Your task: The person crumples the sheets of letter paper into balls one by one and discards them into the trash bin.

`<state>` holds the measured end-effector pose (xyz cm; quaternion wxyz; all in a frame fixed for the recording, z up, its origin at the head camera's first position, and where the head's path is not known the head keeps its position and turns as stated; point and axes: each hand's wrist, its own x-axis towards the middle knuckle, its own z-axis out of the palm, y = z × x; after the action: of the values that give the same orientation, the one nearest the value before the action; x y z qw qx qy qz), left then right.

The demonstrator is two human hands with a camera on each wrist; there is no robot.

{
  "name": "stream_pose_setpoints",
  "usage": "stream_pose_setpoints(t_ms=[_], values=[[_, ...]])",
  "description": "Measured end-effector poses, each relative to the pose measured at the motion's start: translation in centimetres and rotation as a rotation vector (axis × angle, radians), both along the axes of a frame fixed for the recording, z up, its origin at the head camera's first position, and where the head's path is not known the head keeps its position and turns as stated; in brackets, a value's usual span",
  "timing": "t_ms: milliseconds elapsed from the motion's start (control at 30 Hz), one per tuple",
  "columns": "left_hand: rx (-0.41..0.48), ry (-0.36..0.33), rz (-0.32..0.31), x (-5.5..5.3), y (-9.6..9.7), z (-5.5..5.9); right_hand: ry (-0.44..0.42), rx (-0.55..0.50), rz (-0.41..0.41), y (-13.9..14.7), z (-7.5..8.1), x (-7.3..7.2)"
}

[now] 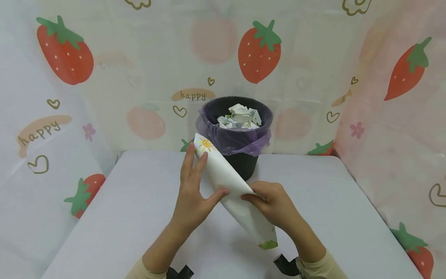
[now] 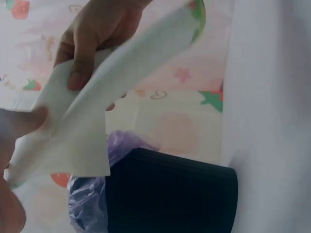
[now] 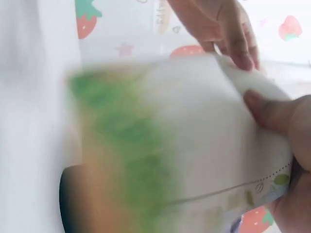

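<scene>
A sheet of white paper (image 1: 226, 174), folded or loosely rolled lengthwise, slants across the middle of the head view. It bears a yellow sun at its upper end and green print at the lower end; faint ruled lines show in the left wrist view. My left hand (image 1: 191, 193) holds its upper left side, fingers nearly straight and thumb on the paper. On the right edge, my right hand (image 1: 275, 201) pinches the sheet between thumb and curled fingers. In the right wrist view, the paper (image 3: 194, 121) is partly blurred.
Behind the paper stands a black bin (image 1: 244, 164) with a purple liner (image 1: 226, 139), holding crumpled paper (image 1: 242, 116). A white table (image 1: 139, 205) lies under the hands. Strawberry-printed cloth (image 1: 153, 58) surrounds it. Black wrist pieces (image 1: 287, 265) sit near both cuffs.
</scene>
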<state>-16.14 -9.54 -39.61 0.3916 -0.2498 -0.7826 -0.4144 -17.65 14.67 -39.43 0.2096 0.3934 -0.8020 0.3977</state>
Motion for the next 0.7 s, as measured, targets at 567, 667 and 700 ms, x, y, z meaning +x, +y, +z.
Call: stream_pose_setpoints(t_ms=[567, 667, 700], values=[[-0.106, -0.259, -0.253, 0.9, 1.4, -0.9, 0.338, -0.04, 0.259, -0.5, -0.5, -1.1], [-0.13, -0.209, -0.255, 0.9, 1.6, -1.2, 0.367, -0.017, 0.198, -0.5, -0.5, -0.9], [-0.14, -0.192, -0.249, 0.9, 1.6, -1.3, 0.376, -0.004, 0.176, -0.6, -0.5, -0.9]])
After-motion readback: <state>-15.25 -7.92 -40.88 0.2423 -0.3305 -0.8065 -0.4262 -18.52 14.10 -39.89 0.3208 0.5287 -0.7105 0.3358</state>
